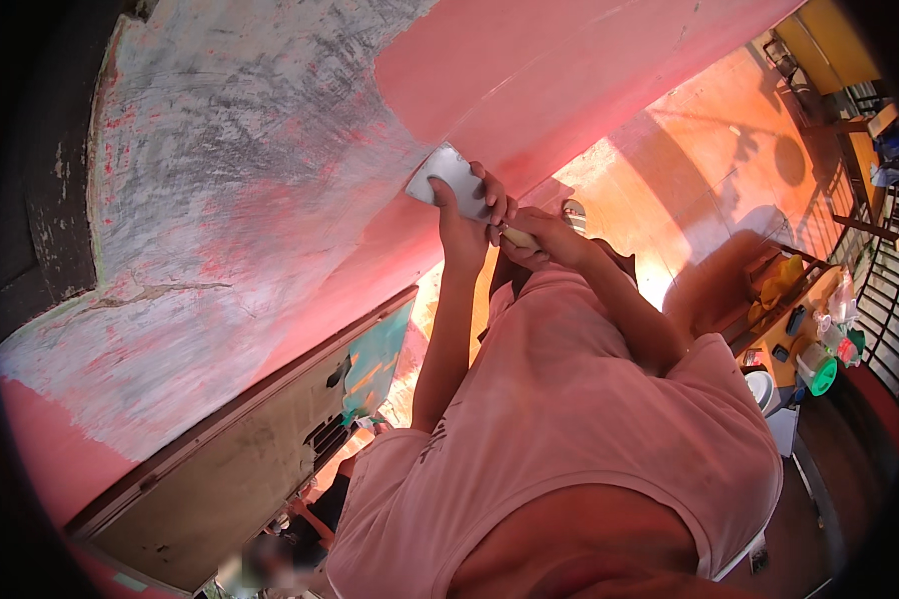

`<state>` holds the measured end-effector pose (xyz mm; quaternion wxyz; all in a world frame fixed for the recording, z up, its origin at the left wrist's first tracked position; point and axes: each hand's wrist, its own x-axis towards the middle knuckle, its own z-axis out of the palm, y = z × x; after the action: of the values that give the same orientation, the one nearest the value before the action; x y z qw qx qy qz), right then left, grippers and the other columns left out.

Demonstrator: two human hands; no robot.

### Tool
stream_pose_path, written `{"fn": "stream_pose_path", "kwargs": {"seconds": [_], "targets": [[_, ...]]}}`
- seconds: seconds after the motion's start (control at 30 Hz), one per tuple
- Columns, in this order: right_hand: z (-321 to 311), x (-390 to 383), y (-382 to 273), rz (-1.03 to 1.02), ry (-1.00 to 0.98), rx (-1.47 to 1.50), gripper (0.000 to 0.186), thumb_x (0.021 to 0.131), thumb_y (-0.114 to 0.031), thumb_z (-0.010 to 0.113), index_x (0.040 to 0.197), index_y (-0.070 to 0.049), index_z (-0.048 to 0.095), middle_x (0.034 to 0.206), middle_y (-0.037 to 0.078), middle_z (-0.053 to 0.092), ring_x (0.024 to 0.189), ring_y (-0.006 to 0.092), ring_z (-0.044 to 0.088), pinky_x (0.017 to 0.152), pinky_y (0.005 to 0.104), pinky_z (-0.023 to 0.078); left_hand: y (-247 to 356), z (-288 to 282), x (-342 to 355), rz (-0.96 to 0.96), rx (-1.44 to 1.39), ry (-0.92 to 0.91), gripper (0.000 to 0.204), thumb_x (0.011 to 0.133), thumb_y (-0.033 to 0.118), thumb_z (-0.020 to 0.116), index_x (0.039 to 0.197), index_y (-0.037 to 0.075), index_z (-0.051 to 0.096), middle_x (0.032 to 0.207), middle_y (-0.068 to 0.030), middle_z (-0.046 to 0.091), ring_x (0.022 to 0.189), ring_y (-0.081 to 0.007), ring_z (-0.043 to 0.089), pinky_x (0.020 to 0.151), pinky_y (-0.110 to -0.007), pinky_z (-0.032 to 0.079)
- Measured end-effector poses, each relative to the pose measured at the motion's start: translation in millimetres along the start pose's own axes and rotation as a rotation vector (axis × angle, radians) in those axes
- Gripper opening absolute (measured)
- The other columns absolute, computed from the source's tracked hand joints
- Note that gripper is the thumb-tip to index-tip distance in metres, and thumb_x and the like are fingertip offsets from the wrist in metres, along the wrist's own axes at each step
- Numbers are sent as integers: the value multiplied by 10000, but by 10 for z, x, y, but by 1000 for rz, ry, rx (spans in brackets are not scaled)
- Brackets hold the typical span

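Both my hands are together in front of my chest, close to the pink wall [509, 90]. My left hand [461, 225] is closed on a flat, pale silver plate [453, 172] that looks like the wide blade of a scraper, its thumb lying across the face. Just beside it, my right hand [554, 238] is wrapped round a pale yellowish handle [518, 237]. The handle seems to belong to the same scraper, though my fingers cover the join. A large patch of grey-white filler [240, 150], streaked and smudged, covers the wall to the left of the blade.
A dark frame [55, 170] borders the wall on the left. Below is a brown panel [210, 479], with another person [320, 514] near it. To the right, a wooden table [819, 299] holds a green-lidded tub [822, 376] and other items. Sunlit floor [709, 170] lies beyond.
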<state>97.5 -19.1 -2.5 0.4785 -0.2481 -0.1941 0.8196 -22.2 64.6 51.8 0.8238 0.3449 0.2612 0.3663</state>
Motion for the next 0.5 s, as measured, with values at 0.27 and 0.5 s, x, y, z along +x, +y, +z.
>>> {"fn": "stream_pose_path", "kwargs": {"seconds": [0.27,0.5], "targets": [[10,-28,-93,-21,-51,-11,338,991,-327,459,747,-97,497,577,-43,351,447,44,253,409,241,172,3,163,13,34,162,113,693,932,751,304,1007,92,503,676,24,332,491,-117,331,442,-271,330],[24,-12,-111,48,-46,26,351,964,-342,486,700,-111,473,565,-33,349,442,55,250,411,249,177,-56,48,53,48,68,73,664,919,749,354,965,108,521,650,39,306,466,-88,262,434,-267,288]]}}
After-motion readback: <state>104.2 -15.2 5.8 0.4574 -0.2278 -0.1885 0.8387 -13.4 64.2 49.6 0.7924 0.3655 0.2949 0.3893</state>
